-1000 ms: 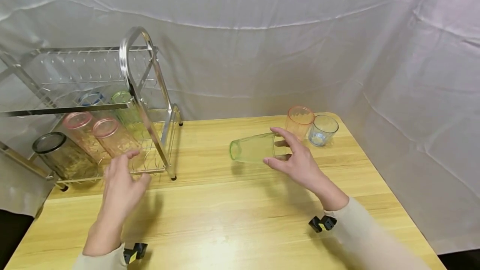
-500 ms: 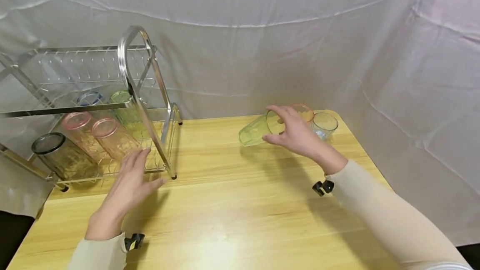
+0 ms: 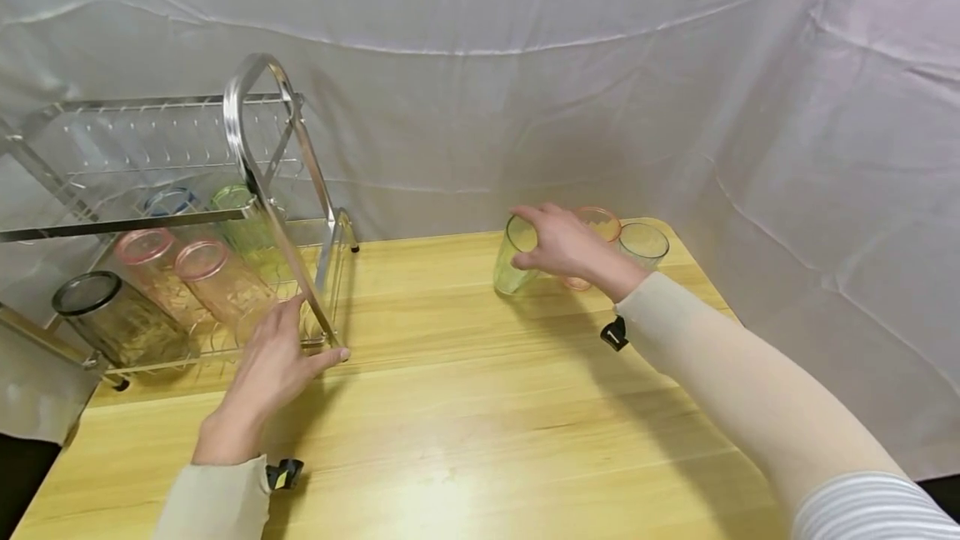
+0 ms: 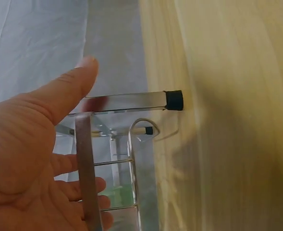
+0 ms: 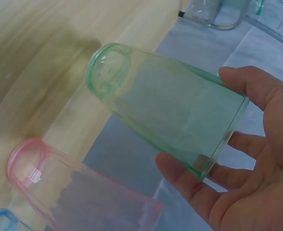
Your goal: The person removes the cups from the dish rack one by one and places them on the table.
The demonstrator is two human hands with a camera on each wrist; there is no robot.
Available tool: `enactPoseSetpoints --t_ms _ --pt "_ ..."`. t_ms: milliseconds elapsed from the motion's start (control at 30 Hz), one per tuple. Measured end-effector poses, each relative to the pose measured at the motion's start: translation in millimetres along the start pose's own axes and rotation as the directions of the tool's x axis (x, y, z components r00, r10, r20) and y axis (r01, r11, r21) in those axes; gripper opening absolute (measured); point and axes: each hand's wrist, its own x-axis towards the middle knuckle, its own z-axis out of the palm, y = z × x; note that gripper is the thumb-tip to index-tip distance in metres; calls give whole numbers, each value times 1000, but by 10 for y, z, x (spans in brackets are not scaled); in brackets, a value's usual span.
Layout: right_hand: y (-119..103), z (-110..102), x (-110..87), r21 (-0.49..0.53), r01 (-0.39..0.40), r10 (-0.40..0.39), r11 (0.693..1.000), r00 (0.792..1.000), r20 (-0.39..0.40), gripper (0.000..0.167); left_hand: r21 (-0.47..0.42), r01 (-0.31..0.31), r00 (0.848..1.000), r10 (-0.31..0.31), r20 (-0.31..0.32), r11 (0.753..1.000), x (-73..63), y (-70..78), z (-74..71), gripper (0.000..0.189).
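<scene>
My right hand (image 3: 562,244) holds a green-tinted glass (image 3: 512,265) near its rim, thumb on one side and fingers on the other. It stands nearly upright at the back of the table; whether its base touches the wood I cannot tell. The right wrist view shows the green glass (image 5: 165,106) beside a pink-rimmed glass (image 5: 93,192). At the front right corner of the metal dish rack (image 3: 322,307) is my left hand (image 3: 273,361), thumb extended and fingers loosely bent. In the left wrist view its fingers reach behind a rack rail (image 4: 86,168), without a visible grip.
An orange-pink glass (image 3: 600,223) and a bluish clear glass (image 3: 645,244) stand right of the green one. On the rack's lower tier lean a black-rimmed glass (image 3: 123,323), pink glasses (image 3: 225,282), a blue-rimmed one (image 3: 171,202) and a green one (image 3: 251,232). A grey curtain (image 3: 450,123) hangs behind.
The green glass has gone from tilted sideways to nearly upright, carried back beside the other glasses by my right hand. My left hand has shifted right towards the rack's corner.
</scene>
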Motion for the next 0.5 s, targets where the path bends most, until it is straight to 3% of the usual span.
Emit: enactPoseSetpoints --t_ms 167,500 --pt "-1 -12 104 -58 1 1 998 1000 27 86 -14 34 999 -34 -11 999 7 -13 14 112" --pt "73 2 224 -75 -42 49 996 994 93 88 -22 62 998 -62 -3 998 37 3 15 103"
